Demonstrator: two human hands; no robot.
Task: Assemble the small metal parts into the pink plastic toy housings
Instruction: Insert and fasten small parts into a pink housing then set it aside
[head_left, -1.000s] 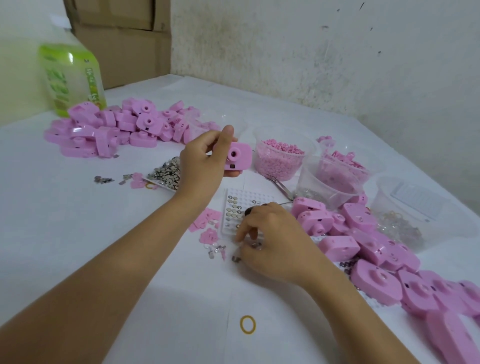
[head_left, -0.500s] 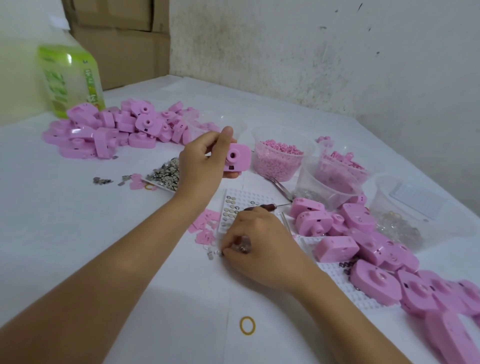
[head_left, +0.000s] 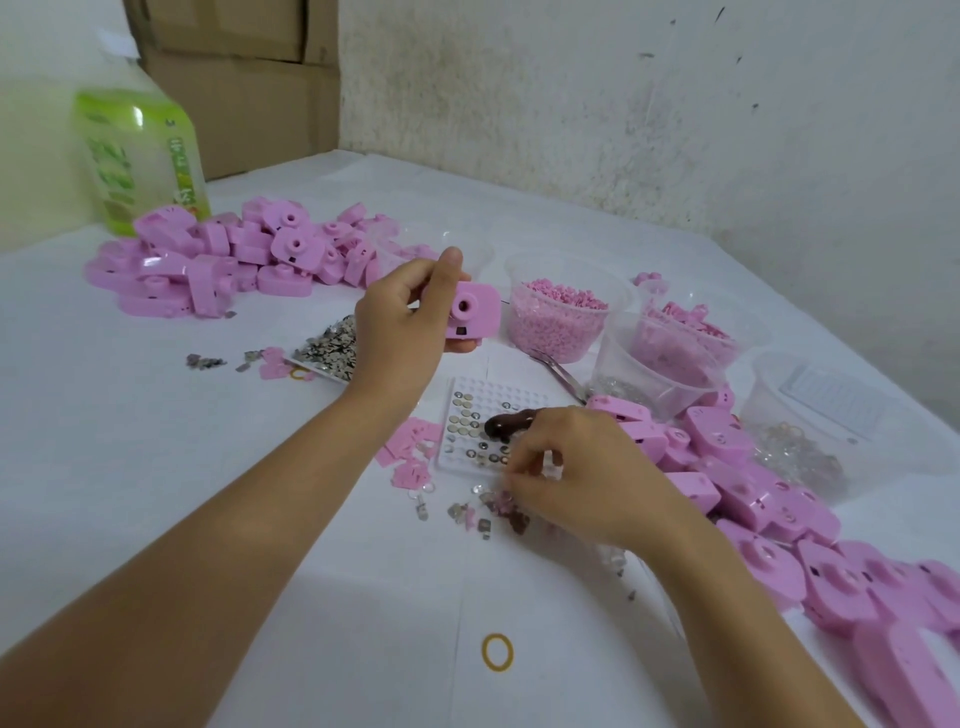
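Upper left: green-labelled bottle (head_left: 140, 156) upright on the white table (head_left: 156, 467), just behind a heap of pink housings (head_left: 223, 265). Right of that heap: flat tray of loose metal bits (head_left: 327, 345).

Above centre: left hand (head_left: 400, 327) up off the table, thumb and fingers clenched round one pink housing (head_left: 474, 317), round lens hole facing the camera. Below it, flat on the table: white grid tray (head_left: 485, 392), small metal discs in some pockets. Just below that tray: scattered metal parts (head_left: 480, 517) among pink scraps. Bottom centre: yellow rubber band (head_left: 497, 652).

Right of centre: right hand (head_left: 587, 478) low over those parts, fingers curled, tips down among them; cannot tell whether pinching one. Dark tool handle (head_left: 511, 423) poking out by the knuckles over the tray edge; held or merely lying, cannot tell.

Upper right: clear tubs (head_left: 550, 338) of pink pieces. Lower right: second heap of housings (head_left: 779, 519) trailing to the frame corner.
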